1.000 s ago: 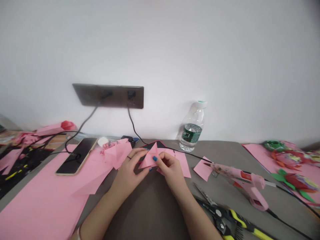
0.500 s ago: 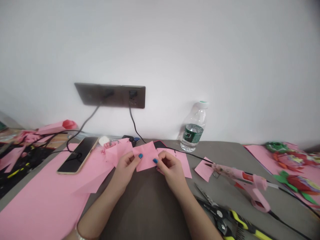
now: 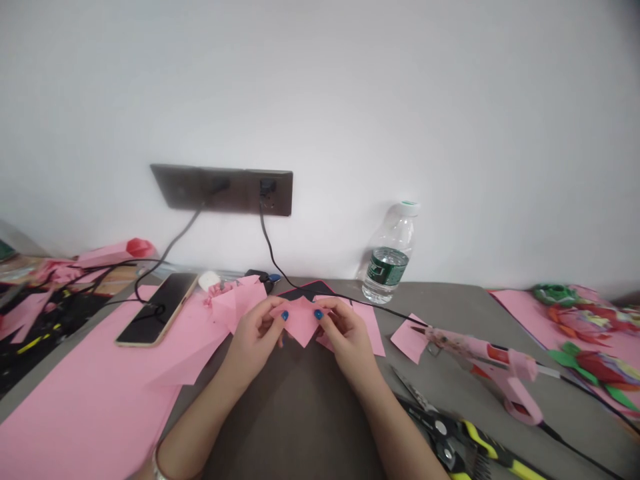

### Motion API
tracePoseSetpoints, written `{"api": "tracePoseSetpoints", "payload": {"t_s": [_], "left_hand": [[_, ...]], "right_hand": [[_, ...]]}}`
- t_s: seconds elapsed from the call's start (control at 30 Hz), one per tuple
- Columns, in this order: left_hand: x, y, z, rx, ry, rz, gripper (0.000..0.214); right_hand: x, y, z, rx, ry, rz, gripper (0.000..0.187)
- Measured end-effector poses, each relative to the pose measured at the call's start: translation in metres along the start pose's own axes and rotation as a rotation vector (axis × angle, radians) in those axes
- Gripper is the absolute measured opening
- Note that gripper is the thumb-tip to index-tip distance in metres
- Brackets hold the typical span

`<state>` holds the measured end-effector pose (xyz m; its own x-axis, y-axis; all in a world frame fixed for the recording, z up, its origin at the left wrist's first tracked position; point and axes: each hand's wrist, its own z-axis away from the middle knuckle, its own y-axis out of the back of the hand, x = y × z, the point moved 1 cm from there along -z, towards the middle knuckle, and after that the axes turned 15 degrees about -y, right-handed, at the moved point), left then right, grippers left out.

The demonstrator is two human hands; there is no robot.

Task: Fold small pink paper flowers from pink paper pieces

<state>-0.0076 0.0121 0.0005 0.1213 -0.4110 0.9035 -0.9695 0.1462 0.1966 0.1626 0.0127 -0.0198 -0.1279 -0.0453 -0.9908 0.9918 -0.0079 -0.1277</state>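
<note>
Both hands pinch one small pink paper piece (image 3: 301, 320) just above the grey table (image 3: 300, 413). My left hand (image 3: 255, 337) grips its left edge, thumb on top. My right hand (image 3: 345, 333) grips its right edge the same way. The paper hangs as a downward-pointing triangle between the two thumbs. More pink paper pieces (image 3: 237, 300) lie just behind my left hand, and another pink square (image 3: 373, 327) lies behind my right hand.
A large pink sheet (image 3: 90, 407) covers the left of the table, with a phone (image 3: 157, 308) on it. A water bottle (image 3: 391, 253) stands by the wall. A pink glue gun (image 3: 485, 363), cutters (image 3: 465, 443) and a black cable (image 3: 280, 267) lie to the right. Paper flowers (image 3: 585, 333) sit far right.
The paper was an upward-pointing fold a second ago, then opened to a flat square; now it is turned or folded into a downward-pointing triangle. Both hands stayed in place.
</note>
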Motion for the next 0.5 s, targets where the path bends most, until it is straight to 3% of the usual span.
{"api": "tracePoseSetpoints", "payload": {"t_s": [0.17,0.37,0.5], "left_hand": [[-0.0019,0.0013,0.0019,0.006,-0.033,0.082,0.024],[-0.0044,-0.0021,0.0004,0.039,0.033,0.063,0.012],[-0.0060,-0.0027,-0.0002,0.098,0.085,0.060,0.021]], "right_hand": [[0.0028,0.0047,-0.0025,0.023,0.058,-0.072,0.015],[-0.0037,0.0028,0.0021,0.092,0.205,0.131,0.020],[-0.0037,-0.0012,0.0041,0.090,0.124,0.120,0.014]]}}
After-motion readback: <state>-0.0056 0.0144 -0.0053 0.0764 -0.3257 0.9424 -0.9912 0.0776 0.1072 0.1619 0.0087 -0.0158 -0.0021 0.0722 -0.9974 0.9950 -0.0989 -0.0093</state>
